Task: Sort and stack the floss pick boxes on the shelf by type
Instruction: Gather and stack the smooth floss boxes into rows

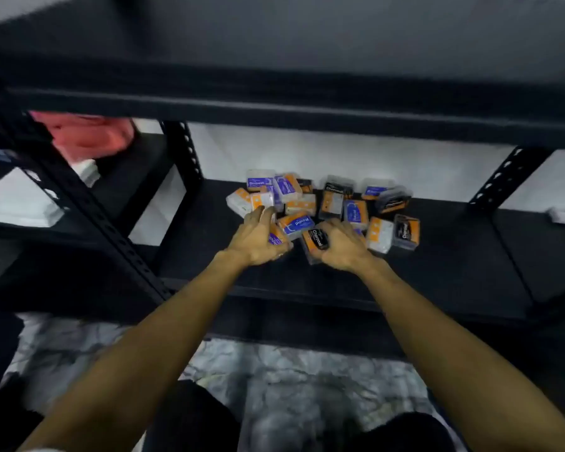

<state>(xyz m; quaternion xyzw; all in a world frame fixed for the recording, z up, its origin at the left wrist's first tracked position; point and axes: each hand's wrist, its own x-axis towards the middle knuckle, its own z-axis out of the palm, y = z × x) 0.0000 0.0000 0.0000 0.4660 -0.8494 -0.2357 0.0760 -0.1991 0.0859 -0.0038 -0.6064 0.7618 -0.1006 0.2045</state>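
Note:
A loose heap of several floss pick boxes lies on the black shelf. Some carry blue labels, like the "Round" box; others are black "Charcoal" boxes, and some show orange-and-white backs. My left hand lies on the heap's left front, fingers curled round a blue-labelled box. My right hand grips a black Charcoal box at the heap's front. The frame is blurred, so finger detail is unclear.
A black shelf board hangs low over the heap. Perforated black uprights stand behind on both sides, and a nearer upright runs at the left. A pink item sits on the neighbouring rack. Marbled floor lies below.

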